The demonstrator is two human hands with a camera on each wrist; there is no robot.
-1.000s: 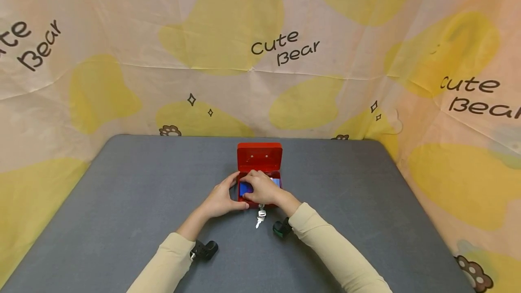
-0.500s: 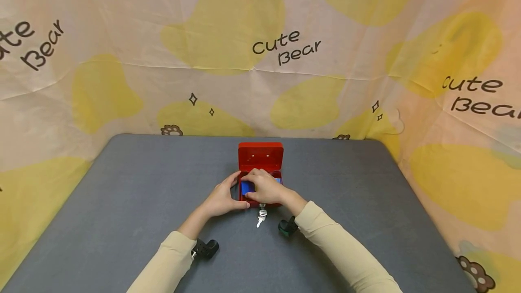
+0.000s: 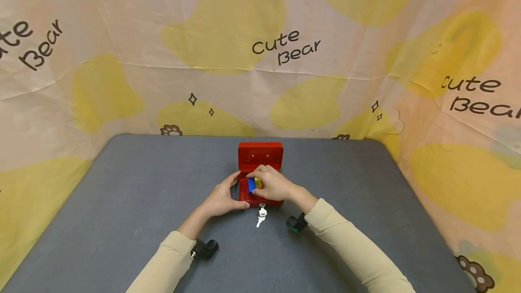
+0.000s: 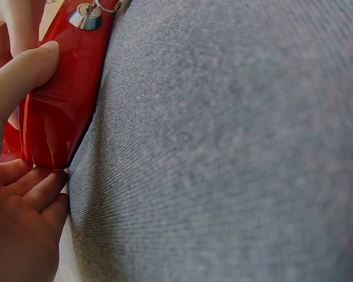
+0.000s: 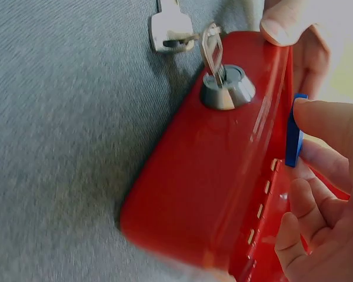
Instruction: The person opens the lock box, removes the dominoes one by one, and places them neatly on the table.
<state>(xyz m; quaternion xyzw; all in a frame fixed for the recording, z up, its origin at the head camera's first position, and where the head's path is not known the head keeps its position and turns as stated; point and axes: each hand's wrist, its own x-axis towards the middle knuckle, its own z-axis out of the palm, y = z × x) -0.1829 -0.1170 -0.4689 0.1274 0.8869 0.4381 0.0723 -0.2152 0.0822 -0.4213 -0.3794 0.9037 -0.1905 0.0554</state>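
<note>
A small red metal cash box [image 3: 268,203] stands on the table with its lid [image 3: 260,153] raised at the back. My left hand [image 3: 220,199] holds the box's left front corner, thumb on the front wall and fingers against the left side. My right hand [image 3: 273,184] pinches a thin flat blue piece [image 3: 252,185] between thumb and fingers, just over the open box. A bit of yellow [image 3: 258,183] shows behind the blue piece; what it belongs to is unclear. Seen from the right wrist, the blue piece [image 5: 294,132] stands edge-on. The right hand hides much of the box's inside.
A key sits in the round lock [image 5: 228,88] on the box's front, and a second key [image 3: 262,217] hangs from it. Beneath is a grey cloth-covered table [image 3: 163,184]. A patterned cloth [image 3: 228,26] hangs behind and at both sides.
My right hand has moved slightly up and to the right with the blue piece, which now looks narrower and has left the box's left side. The left hand stays on the corner.
</note>
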